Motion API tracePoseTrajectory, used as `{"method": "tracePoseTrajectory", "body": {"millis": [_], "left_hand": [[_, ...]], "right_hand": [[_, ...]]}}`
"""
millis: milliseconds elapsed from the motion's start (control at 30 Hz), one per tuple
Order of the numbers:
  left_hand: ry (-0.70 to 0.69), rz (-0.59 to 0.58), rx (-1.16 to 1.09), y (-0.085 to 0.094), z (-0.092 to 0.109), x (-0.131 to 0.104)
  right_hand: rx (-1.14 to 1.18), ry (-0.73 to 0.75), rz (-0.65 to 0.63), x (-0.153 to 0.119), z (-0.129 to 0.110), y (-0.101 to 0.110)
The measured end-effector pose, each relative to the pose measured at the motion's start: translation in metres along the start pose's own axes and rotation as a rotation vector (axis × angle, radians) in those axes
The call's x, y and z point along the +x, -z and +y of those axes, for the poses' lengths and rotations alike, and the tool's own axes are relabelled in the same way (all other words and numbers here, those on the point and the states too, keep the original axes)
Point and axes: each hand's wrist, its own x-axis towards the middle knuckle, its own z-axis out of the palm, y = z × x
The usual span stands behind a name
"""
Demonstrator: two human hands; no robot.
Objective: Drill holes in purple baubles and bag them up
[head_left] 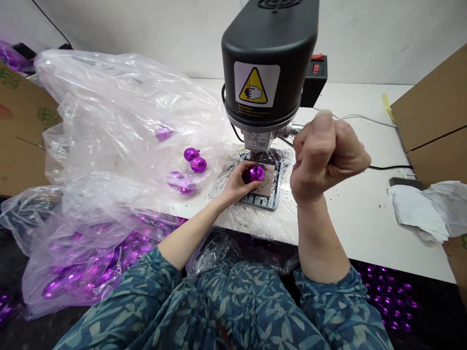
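My left hand [238, 184] is closed round a shiny purple faceted ball [257, 173], with thumb and fingers at its left side. The ball rests on a brownish pad on the metal base [272, 201] of a black bench drill press [266, 58], right under its chuck. My right hand [324, 155] is a raised fist to the right of the drill head. What it grips, if anything, is hidden behind the fingers. Dark shavings lie scattered around the base.
Purple balls [198, 165] lie on clear plastic sheeting [120, 107] at the left. A bag of purple balls [98, 267] hangs at the front left. Cardboard boxes [434, 97] stand at the right, near white paper [418, 209]. Behind the drill is a red switch box [316, 78].
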Motion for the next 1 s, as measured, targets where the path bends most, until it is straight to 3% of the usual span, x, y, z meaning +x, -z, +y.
{"method": "tracePoseTrajectory", "body": {"millis": [233, 433, 633, 833, 1000], "left_hand": [[0.003, -0.005, 0.013, 0.0, 0.002, 0.0], [-0.011, 0.006, -0.011, -0.002, -0.002, 0.0], [0.007, -0.003, -0.008, -0.001, -0.002, 0.0], [0.017, 0.002, -0.018, -0.001, -0.001, 0.0], [0.005, 0.012, -0.025, -0.003, -0.003, 0.0]], "right_hand": [[-0.12, 0.047, 0.019, -0.017, 0.01, 0.005], [-0.236, 0.037, -0.159, -0.04, 0.035, 0.012], [-0.21, 0.179, -0.025, -0.042, 0.044, 0.015], [-0.186, 0.235, -0.038, -0.044, 0.045, 0.016], [-0.151, 0.211, -0.128, -0.046, 0.045, 0.022]]}}
